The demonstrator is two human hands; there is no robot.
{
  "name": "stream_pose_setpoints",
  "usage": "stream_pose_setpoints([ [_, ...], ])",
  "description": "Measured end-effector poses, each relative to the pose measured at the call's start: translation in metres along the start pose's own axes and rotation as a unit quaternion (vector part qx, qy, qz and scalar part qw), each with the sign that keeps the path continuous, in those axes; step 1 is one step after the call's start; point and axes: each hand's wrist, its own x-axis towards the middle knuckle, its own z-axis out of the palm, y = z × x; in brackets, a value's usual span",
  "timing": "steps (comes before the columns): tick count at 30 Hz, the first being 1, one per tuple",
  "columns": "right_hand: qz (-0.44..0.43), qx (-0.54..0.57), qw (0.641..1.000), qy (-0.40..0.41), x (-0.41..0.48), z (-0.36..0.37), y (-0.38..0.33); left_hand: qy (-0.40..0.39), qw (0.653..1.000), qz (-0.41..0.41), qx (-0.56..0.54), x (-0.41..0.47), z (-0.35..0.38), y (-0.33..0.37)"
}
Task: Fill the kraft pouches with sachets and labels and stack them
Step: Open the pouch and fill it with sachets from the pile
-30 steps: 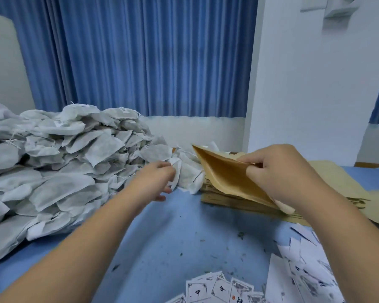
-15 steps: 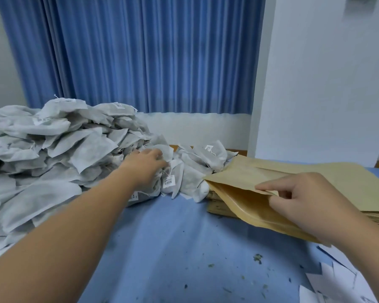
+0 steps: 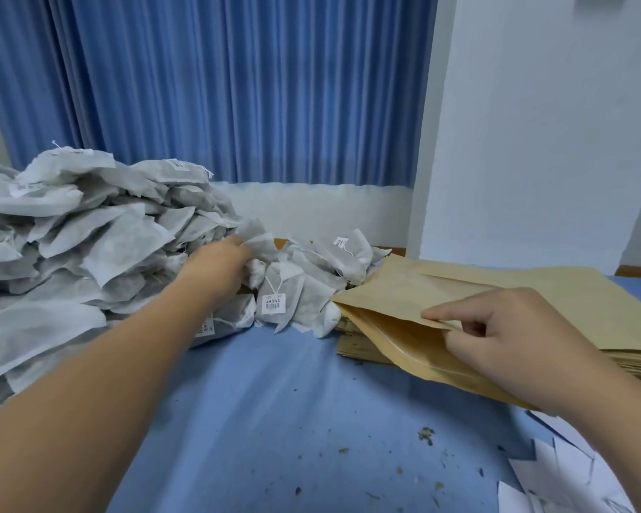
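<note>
Right hand [image 3: 504,342] pinches kraft pouch [image 3: 395,351]; left hand [image 3: 215,264] touches sachets [image 3: 100,246]

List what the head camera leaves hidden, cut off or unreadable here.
Head view throughout.
Left hand: fingertips buried in the grey-white fabric sachets; grip unclear.
Open brown kraft pouch interior: hidden by the flap the right hand pinches.
Small white barcode tag: print too small.
White paper labels: cut by bottom-right edge.

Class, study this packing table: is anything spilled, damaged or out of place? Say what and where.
Dark green-brown crumbs lie scattered on the blue table cover, mostly front right near the white labels. They look like spilled filling, perhaps from the sachets; no torn sachet is visible.
</note>
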Motion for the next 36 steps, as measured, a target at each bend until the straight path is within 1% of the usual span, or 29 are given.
stream_pose_setpoints([
  [2,0.0,-0.003,1.0,-0.001,0.0,0.0,-0.001,0.042,0.997,0.005,-0.059,-0.009,-0.01,0.004],
  [3,0.001,-0.006,1.0,-0.002,0.0,0.0,-0.001,0.075,0.993,0.009,-0.088,-0.015,-0.017,0.007],
  [6,0.004,-0.011,1.0,-0.001,0.0,-0.002,0.0,0.194,0.97,0.007,-0.147,-0.039,-0.034,0.016],
  [7,0.004,-0.012,1.0,0.002,-0.001,-0.003,0.0,0.222,0.962,0.004,-0.162,-0.048,-0.039,0.019],
  [9,0.003,-0.015,1.0,0.005,-0.001,-0.005,-0.001,0.24,0.951,0.009,-0.196,-0.068,-0.046,0.026],
  [11,0.006,-0.023,1.0,0.006,-0.001,-0.006,-0.002,0.215,0.95,0.053,-0.22,-0.093,-0.05,0.035],
  [13,0.007,-0.028,1.0,0.006,-0.001,-0.007,-0.003,0.159,0.954,0.127,-0.22,-0.119,-0.049,0.043],
  [15,0.004,-0.027,1.0,0.007,-0.002,-0.007,-0.004,0.086,0.958,0.168,-0.214,-0.14,-0.043,0.048],
  [19,-0.001,-0.019,1.0,0.006,-0.002,-0.008,-0.005,-0.054,0.96,0.15,-0.23,-0.162,-0.031,0.052],
  [21,-0.005,-0.019,1.0,0.004,-0.003,-0.008,-0.005,-0.093,0.96,0.138,-0.223,-0.167,-0.028,0.055],
  [24,-0.005,-0.02,1.0,0.001,-0.002,-0.008,-0.006,-0.112,0.962,0.137,-0.207,-0.174,-0.024,0.061],
  [29,-0.005,-0.02,1.0,-0.005,-0.001,-0.006,-0.005,-0.133,0.956,0.132,-0.224,-0.173,-0.019,0.056],
  [33,-0.003,-0.023,1.0,-0.006,0.0,-0.004,-0.005,-0.165,0.951,0.12,-0.234,-0.167,-0.016,0.051],
  [36,0.0,-0.022,1.0,-0.007,0.0,-0.002,-0.004,-0.132,0.954,0.104,-0.249,-0.164,-0.011,0.05],
])
